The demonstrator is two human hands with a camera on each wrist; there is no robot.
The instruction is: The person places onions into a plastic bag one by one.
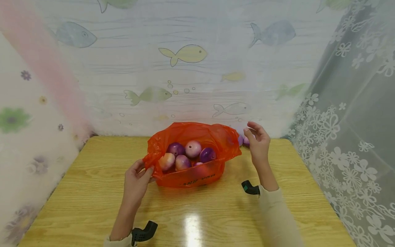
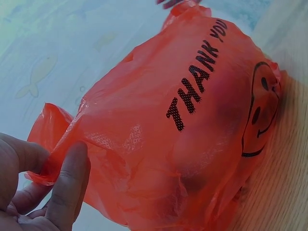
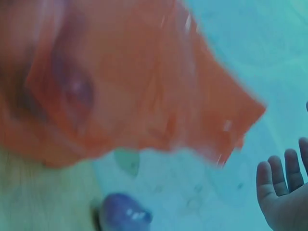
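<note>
An orange-red plastic bag (image 1: 188, 180) stands on the table with its mouth open, and several round purple-and-cream fruits (image 1: 193, 149) lie inside. My left hand (image 1: 135, 181) pinches the left edge of the bag between thumb and fingers. Black "THANK YOU" lettering and a smiley show on the bag wall (image 2: 144, 91) in the left wrist view. My right hand (image 1: 260, 144) is raised just right of the bag, apart from it, fingers loosely bent and holding nothing. Beside that hand, more purple fruit (image 1: 246, 142) is partly hidden behind the bag and hand.
The wooden table (image 1: 92, 192) carries the bag, and a fish-patterned curtain (image 1: 191, 75) hangs along its far edge. White-flowered grey netting (image 1: 345, 137) drapes down the right side. Black wrist mounts (image 1: 250, 188) stick out from both sleeves.
</note>
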